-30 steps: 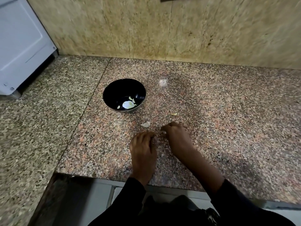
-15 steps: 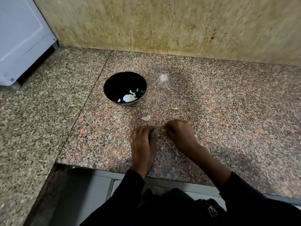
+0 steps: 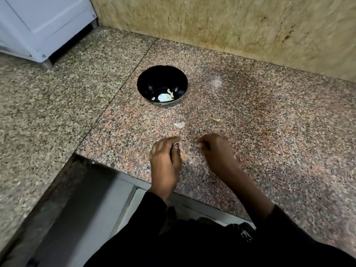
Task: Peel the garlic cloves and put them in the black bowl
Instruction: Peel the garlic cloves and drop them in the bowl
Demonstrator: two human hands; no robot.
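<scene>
Granite counter carried everything, and the black bowl serves here as the landmark. To the left of the bowl and further back stood a white appliance, its corner resting on the counter. The bowl sat away from the working edge, probably so that peeled pieces could be dropped in without crowding the hands; pale peeled garlic already lay in its bottom. In front of the bowl a clove waited on the stone, with a smaller scrap to the bowl's front right, both apparently parked within reach. Nearer the person than the bowl, the left hand had its fingers curled together and its thumb drawn in, seemingly pinching something pale, though blur hid what. To the right of it, apart from it, the right hand was curled with fingertips at a small pale piece; whether that was skin or clove I could not tell.
</scene>
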